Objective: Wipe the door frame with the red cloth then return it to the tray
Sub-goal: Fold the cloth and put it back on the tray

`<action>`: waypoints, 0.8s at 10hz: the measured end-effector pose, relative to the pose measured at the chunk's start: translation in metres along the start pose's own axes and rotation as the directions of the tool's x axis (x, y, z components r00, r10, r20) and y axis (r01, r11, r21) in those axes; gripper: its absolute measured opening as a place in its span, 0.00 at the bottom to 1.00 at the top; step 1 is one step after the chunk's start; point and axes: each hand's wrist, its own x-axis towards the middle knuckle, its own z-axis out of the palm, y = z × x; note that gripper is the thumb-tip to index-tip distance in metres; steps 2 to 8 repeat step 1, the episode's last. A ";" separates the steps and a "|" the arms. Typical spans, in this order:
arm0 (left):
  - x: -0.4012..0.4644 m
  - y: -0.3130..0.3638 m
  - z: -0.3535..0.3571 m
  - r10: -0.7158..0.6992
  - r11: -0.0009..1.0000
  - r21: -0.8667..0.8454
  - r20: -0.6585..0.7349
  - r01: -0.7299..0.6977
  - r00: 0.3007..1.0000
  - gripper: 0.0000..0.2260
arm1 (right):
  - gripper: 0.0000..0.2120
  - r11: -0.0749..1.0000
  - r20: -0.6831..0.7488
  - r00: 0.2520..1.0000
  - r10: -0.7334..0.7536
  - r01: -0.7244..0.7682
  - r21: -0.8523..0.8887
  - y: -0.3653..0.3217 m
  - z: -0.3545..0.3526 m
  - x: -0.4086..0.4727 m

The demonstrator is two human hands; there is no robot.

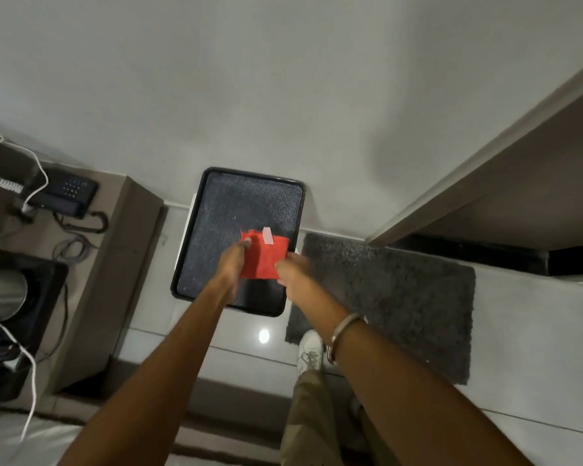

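Far left: a low cabinet (115, 264) carries a telephone (66, 195) and loose white cables (31, 371); none of it bears on the job.

Centre: the black tray (216, 203) lies on the floor against the wall, its textured bed bare apart from what I hold above it. My left hand (231, 260) pinches the left edge of the red cloth (261, 258), thumb pressed on top. My right hand (288, 270) pinches the right edge. The cloth hangs stretched between both hands, over the near right part of the tray; I cannot tell whether it touches the tray bed. A pale tag (267, 236) sits at its upper edge.

Right: a grey mat (401, 297) lies just beside the tray, and the door frame (485, 156) rises beyond it.

Risk assessment: the cloth is held close to the tray's right rim. Released unevenly, it could drape over the rim onto the mat. My shoe (312, 351) stands near the tray's corner; a careless step could shift the tray.
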 end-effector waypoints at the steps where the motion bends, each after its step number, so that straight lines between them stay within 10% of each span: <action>1: 0.007 -0.001 -0.001 0.063 0.996 0.069 -0.007 -0.062 0.998 0.19 | 0.14 0.996 -0.078 0.994 -0.076 0.073 -0.046 -0.004 0.010 0.002; 8: 0.007 -0.001 -0.001 0.063 0.996 0.069 -0.007 -0.062 0.998 0.19 | 0.14 0.996 -0.078 0.994 -0.076 0.073 -0.046 -0.004 0.010 0.002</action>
